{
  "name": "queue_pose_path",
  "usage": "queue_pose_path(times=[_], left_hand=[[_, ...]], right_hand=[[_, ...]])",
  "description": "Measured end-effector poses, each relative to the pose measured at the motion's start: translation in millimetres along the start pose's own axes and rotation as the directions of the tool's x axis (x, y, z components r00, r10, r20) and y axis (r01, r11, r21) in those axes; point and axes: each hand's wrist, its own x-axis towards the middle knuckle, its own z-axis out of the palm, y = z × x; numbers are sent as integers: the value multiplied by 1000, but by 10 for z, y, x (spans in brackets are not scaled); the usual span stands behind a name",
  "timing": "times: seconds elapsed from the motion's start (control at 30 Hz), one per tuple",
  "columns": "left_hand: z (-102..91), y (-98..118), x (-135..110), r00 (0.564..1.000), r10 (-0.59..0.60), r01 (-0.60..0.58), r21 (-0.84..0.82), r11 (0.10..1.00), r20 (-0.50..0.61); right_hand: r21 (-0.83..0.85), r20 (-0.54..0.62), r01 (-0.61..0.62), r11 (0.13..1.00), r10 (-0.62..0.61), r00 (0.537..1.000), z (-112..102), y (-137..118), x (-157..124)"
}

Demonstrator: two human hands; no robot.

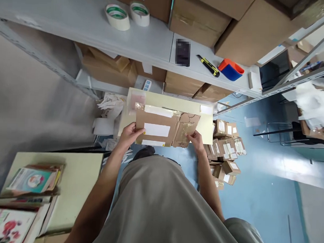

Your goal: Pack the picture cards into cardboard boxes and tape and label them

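A flattened cardboard box (155,118) with white labels and strips of clear tape is held up in front of me. My left hand (131,134) grips its left edge, thumb on the front beside a white label. On the other side, my right hand (195,139) pinches the folded flap at the right end, with the thumb in front. Fingers of both hands are partly hidden behind the cardboard. Beneath and behind it is a pale yellow tabletop (206,129), with a pinkish pad or stack (138,98) at its left corner.
A grey shelf (155,38) carries tape rolls (117,17), a yellow-black utility knife (208,65), a blue-orange object (231,69) and large cartons (198,22). Several small boxes (226,149) are piled on the blue floor at right. Books (33,179) lie on a side table at left.
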Motion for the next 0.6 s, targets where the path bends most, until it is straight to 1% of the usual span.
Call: queue_pose_path(times=[0.07,0.13,0.2,0.27,0.33,0.43,0.53,0.6], left_hand=[[51,61,284,998,24,-26,29,999,63],[98,92,537,993,51,-62,96,993,107],[161,96,746,990,75,-96,180,979,119],[252,85,898,988,85,-112,223,968,128],[363,70,992,986,80,-110,208,972,148],[513,57,1049,980,64,-97,176,980,186],[622,58,1043,979,48,-85,183,979,196],[704,66,1020,984,21,-46,136,990,178]], right_hand=[[-55,-58,23,998,-26,998,-57,-14,137],[-80,-92,29,996,-36,995,-82,-8,251],[-79,-117,22,997,-31,993,-70,9,353],[-71,-127,13,997,-22,992,-38,24,454],[-70,-87,6,998,-12,996,-12,27,555],[-72,4,5,997,-4,1000,-22,-13,694],[-7,53,30,1000,-30,998,-108,-110,805],[42,106,43,998,-47,993,-199,-178,869]])
